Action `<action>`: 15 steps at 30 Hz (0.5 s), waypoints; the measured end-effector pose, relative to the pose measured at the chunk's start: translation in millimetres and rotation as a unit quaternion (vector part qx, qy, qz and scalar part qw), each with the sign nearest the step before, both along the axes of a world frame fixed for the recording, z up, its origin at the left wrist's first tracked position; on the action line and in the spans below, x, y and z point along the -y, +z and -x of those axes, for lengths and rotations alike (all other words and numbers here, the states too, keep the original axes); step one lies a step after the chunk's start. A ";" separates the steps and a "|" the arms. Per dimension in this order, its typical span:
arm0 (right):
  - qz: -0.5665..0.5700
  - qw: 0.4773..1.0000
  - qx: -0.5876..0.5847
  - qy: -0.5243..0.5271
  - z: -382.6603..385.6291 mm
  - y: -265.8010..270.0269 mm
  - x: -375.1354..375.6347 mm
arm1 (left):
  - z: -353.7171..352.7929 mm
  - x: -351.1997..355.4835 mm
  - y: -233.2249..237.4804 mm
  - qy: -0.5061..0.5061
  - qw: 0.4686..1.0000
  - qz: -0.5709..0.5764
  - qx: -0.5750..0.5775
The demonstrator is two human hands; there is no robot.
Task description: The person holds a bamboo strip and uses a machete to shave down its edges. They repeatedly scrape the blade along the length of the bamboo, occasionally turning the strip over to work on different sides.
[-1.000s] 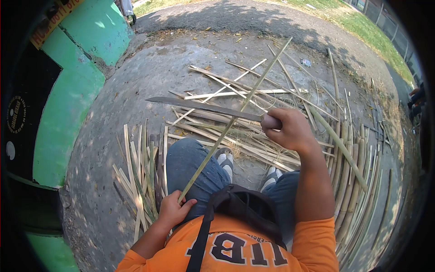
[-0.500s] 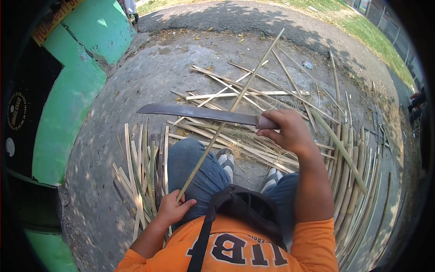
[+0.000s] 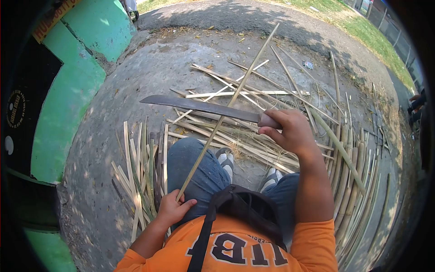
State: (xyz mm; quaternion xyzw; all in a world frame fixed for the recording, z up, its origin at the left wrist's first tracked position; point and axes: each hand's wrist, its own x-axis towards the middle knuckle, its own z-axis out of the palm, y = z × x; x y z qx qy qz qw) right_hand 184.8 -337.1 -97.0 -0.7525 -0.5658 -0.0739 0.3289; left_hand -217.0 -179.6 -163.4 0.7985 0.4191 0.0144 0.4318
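Observation:
My left hand (image 3: 174, 208) grips the near end of a long bamboo strip (image 3: 247, 76), low beside my left thigh. From there the strip slants up and away to the right. In my right hand (image 3: 290, 131) is the handle of a machete (image 3: 199, 106), its long dark blade pointing left. The blade overlaps the strip near the strip's middle, above my knees. Below it on the ground lie crossed, split bamboo strips (image 3: 253, 144).
A bundle of split strips (image 3: 138, 170) lies by my left leg. To my right are long bamboo poles (image 3: 349, 181). A green wall (image 3: 68, 122) stands at left, and a paved road (image 3: 195, 20) runs across the far side. Part of a person (image 3: 417, 104) shows at the far right.
The machete has shifted slightly right, its tip a little higher and its handle end slightly lower. The strip's far end has moved a little left and away. My left hand stays in place.

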 end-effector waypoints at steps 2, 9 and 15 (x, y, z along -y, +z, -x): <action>-0.012 0.999 -0.025 -0.035 -17.7 -17.0 -2.2 | -2.2 0.0 3.5 -0.008 1.000 -0.005 -0.007; -0.028 0.997 -0.008 -0.070 -14.1 -12.2 -3.7 | 0.6 -6.5 -4.8 -0.013 1.000 0.002 -0.002; 0.001 0.999 -0.033 -0.028 -6.8 -9.9 -2.8 | 1.4 -3.5 -2.3 -0.018 1.000 -0.015 -0.001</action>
